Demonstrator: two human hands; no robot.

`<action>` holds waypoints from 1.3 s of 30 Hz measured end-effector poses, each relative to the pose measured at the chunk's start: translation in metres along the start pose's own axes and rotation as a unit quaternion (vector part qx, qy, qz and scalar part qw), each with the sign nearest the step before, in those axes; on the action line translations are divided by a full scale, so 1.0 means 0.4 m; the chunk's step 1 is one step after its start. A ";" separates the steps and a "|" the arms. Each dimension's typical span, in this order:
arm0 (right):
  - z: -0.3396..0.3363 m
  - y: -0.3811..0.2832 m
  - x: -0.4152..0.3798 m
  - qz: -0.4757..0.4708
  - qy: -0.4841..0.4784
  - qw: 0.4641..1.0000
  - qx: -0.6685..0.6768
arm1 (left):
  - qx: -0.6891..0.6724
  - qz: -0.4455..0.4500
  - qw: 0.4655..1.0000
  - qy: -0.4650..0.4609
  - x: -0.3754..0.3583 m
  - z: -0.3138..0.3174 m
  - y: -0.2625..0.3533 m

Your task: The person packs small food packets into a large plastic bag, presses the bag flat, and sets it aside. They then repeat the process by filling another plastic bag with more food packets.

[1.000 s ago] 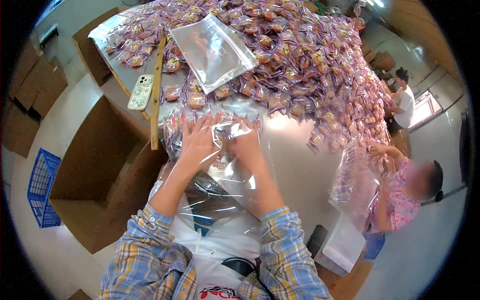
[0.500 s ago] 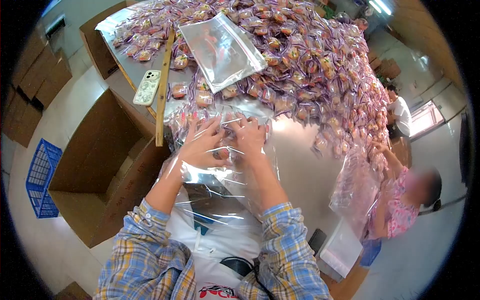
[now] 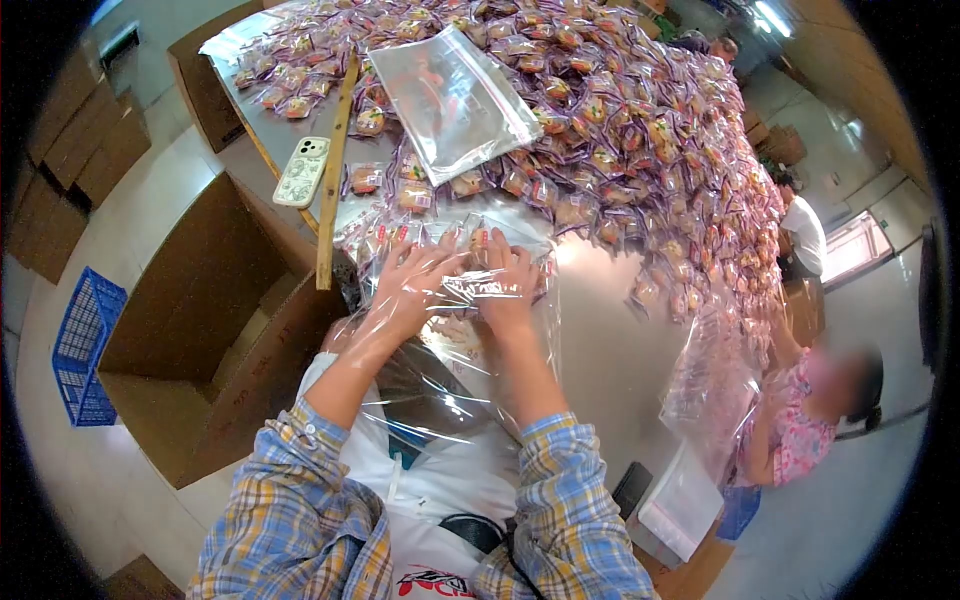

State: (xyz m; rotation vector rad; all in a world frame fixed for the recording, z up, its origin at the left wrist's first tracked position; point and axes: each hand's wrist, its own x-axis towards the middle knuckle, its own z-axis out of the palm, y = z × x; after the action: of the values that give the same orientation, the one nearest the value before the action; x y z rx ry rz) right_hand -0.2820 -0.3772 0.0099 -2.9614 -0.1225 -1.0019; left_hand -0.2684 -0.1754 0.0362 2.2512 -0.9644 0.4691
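Note:
A large clear plastic bag (image 3: 455, 385) lies at the table's near edge, its mouth toward me, with both my forearms reaching into it. Inside, my left hand (image 3: 412, 285) rests with fingers spread over wrapped pastries. Beside it, my right hand (image 3: 508, 278) has its fingers stretched out, touching a wrapped pastry (image 3: 480, 241) at the bag's far end. Glare on the film hides part of the fingertips and the packets under them. Two more wrapped pastries (image 3: 366, 178) lie just beyond the bag.
A heap of wrapped pastries (image 3: 620, 130) covers the table's far side, with a flat clear bag (image 3: 450, 105) on it. A wooden strip (image 3: 335, 180) and a phone (image 3: 302, 172) lie left. An open carton (image 3: 190, 350) stands left, a blue crate (image 3: 85, 350) beyond. A person (image 3: 805, 410) sits right.
Both hands have shifted slightly inside the bag, the right one lower and to the right. The view has moved a little. The co-worker's arm at right has changed position.

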 end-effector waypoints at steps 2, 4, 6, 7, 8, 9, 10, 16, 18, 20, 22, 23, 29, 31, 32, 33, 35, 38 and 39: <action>-0.009 0.002 -0.003 0.000 -0.023 1.000 0.003 | 0.003 -0.003 0.999 0.043 -0.012 0.060 -0.035; 0.004 0.013 -0.012 -0.023 -0.030 0.999 -0.034 | -0.033 -0.082 0.996 0.009 0.000 0.041 -0.003; -0.002 0.023 -0.026 -0.021 -0.064 0.998 0.011 | -0.009 -0.070 0.997 0.009 0.010 0.007 0.012; -0.020 0.021 -0.025 -0.019 -0.080 0.996 0.033 | 0.004 -0.064 0.998 0.009 0.016 0.001 0.012; -0.038 0.019 -0.024 -0.010 -0.105 0.993 0.057 | 0.015 -0.057 0.998 -0.019 0.019 0.019 -0.005; -0.036 0.022 -0.028 -0.017 -0.107 0.992 0.057 | 0.036 -0.048 0.998 -0.024 0.023 0.012 0.003; -0.032 0.026 -0.030 -0.025 -0.108 0.992 0.058 | 0.057 -0.037 0.997 -0.028 0.029 0.008 0.014; -0.079 0.043 -0.019 -0.019 -0.172 0.979 0.105 | 0.048 -0.148 0.965 -0.212 0.071 -0.034 0.041; -0.122 0.035 0.000 -0.012 -0.203 0.972 0.121 | 0.077 -0.118 0.976 -0.167 0.061 -0.012 0.026; -0.176 0.018 0.022 -0.012 -0.230 0.963 0.143 | 0.116 -0.101 0.977 -0.150 0.065 -0.007 0.028; -0.151 0.032 0.013 -0.038 -0.226 0.967 0.109 | 0.100 -0.090 0.986 -0.099 0.058 0.001 0.028; -0.138 0.041 0.008 -0.051 -0.223 0.969 0.092 | 0.091 -0.083 0.990 -0.074 0.054 0.008 0.026; -0.125 0.034 -0.002 -0.020 -0.191 0.978 0.086 | 0.034 -0.036 0.992 -0.115 0.055 -0.053 0.000; -0.130 0.029 0.003 0.002 -0.213 0.974 0.072 | -0.002 -0.063 0.990 -0.128 0.064 -0.072 0.007; -0.131 0.022 0.009 0.030 -0.204 0.974 0.091 | -0.020 -0.055 0.992 -0.108 0.051 -0.059 -0.010; -0.126 0.022 0.008 0.024 -0.187 0.978 0.088 | 0.007 -0.053 0.996 -0.067 0.038 -0.015 -0.040; -0.109 0.032 -0.005 0.014 -0.153 0.985 0.081 | 0.071 0.004 0.996 -0.050 0.033 -0.002 -0.062; -0.089 0.021 -0.017 0.062 -0.117 0.991 0.035 | 0.060 -0.030 0.998 0.018 0.041 0.001 -0.012; -0.082 0.015 -0.018 0.083 -0.114 0.989 0.038 | 0.085 -0.012 0.996 0.000 0.042 -0.005 0.007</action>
State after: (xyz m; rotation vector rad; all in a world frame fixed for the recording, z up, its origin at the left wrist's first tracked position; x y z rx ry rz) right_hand -0.3070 -0.3851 0.0318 -2.9459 0.0818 -0.6234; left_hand -0.2594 -0.1843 0.0480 2.4122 -0.9271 0.5588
